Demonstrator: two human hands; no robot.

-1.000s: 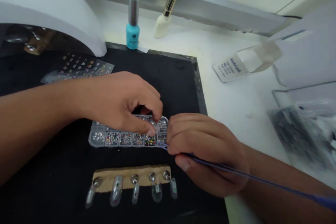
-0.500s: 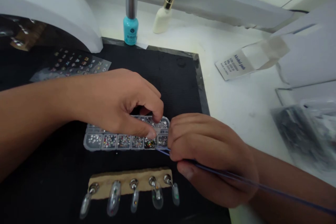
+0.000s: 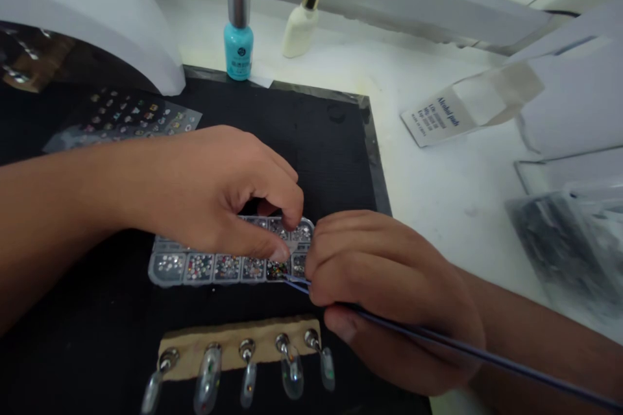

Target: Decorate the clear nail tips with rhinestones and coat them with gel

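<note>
A clear compartment box of rhinestones lies on the black mat. My left hand reaches over it, thumb and index finger curled about a small clear compartment lid that stands raised; the contact is partly hidden. In my right hand is a pair of slim bluish-purple tweezers. Their tips sit in the compartment of dark multicoloured rhinestones. Nearer me, a tan strip carries several clear nail tips on metal stands, some with small coloured specks.
A white arched nail lamp stands at the upper left, beside a sticker sheet. Behind the black mat are a turquoise polish bottle and a cream bottle. An alcohol pad packet and plastic bags lie at right.
The view has shifted slightly. Both hands keep nearly the same pose, with the tweezers' tips still in the dark rhinestone compartment.
</note>
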